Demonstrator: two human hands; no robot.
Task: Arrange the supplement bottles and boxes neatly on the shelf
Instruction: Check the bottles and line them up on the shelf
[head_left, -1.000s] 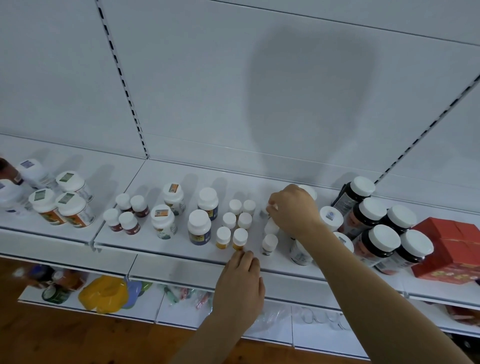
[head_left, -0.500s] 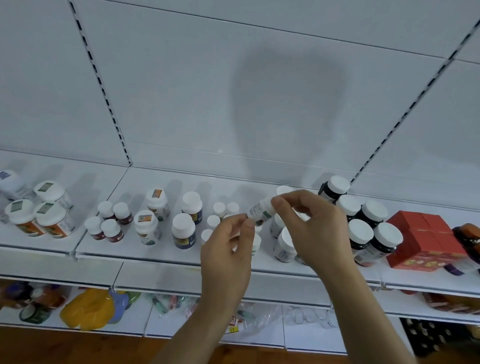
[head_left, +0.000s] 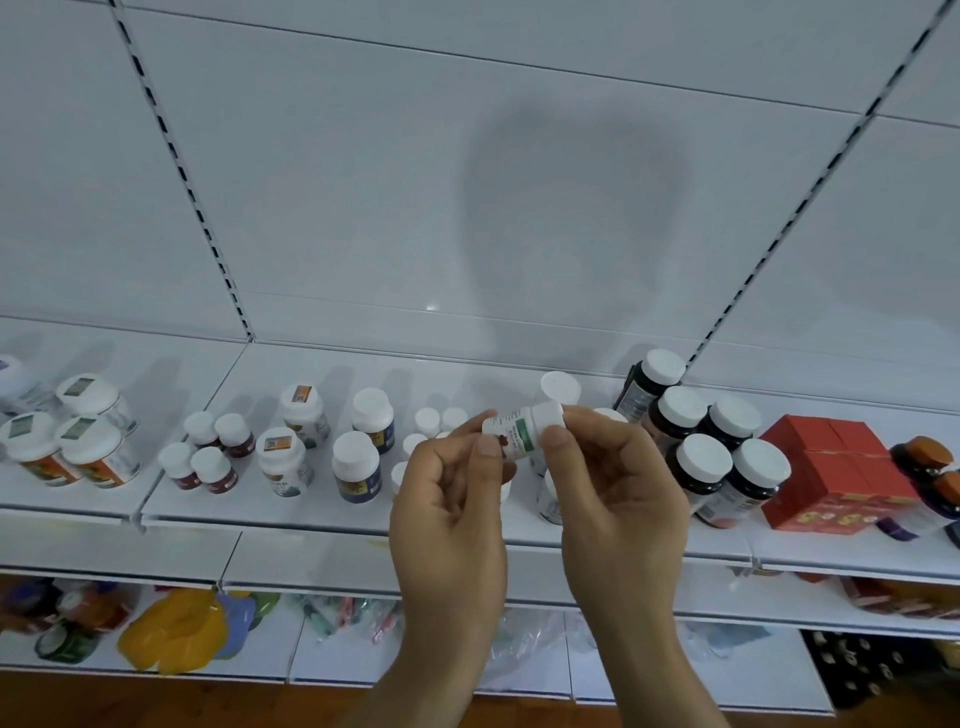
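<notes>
- Since a second ago we have lifted the small white bottle (head_left: 521, 432) off the shelf (head_left: 322, 519), and our left hand (head_left: 451, 512), which then rested at the shelf's front edge, has come up to meet it.
- We now hold that bottle in the air in front of the shelf, lying almost on its side, its white cap pointing right and its green-striped label facing us.
- Our left hand pinches the bottom end between thumb and forefinger; the other fingers curl loosely below and touch nothing we can see.
- Our right hand (head_left: 618, 499) pinches the cap end between thumb and forefinger, with the remaining fingers bent inward beneath.
- Behind our hands, partly hidden, stand more small white-capped bottles (head_left: 427, 419) on the shelf.
- To the left of these stand two blue-labelled bottles (head_left: 356, 466), then lighter bottles with stickers on their caps (head_left: 283, 460), then four small dark red bottles (head_left: 208, 452).
- To the right, dark bottles with white caps (head_left: 702, 462) stand close together, and just beside them lies a stack of red boxes (head_left: 831, 473).
</notes>
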